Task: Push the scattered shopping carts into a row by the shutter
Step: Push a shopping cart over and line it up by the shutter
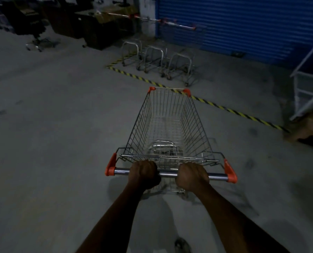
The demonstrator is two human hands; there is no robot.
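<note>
On the chrome handle (pixel 170 174) my left hand (pixel 144 174) and right hand (pixel 193 176) both grip tight, fingers curled over the bar. Ahead of them I see the shopping cart (pixel 167 125), its nose touching the striped floor tape (pixel 225 108). Beyond, three parked carts (pixel 157 59) stand in a row by the blue shutter (pixel 243 24).
</note>
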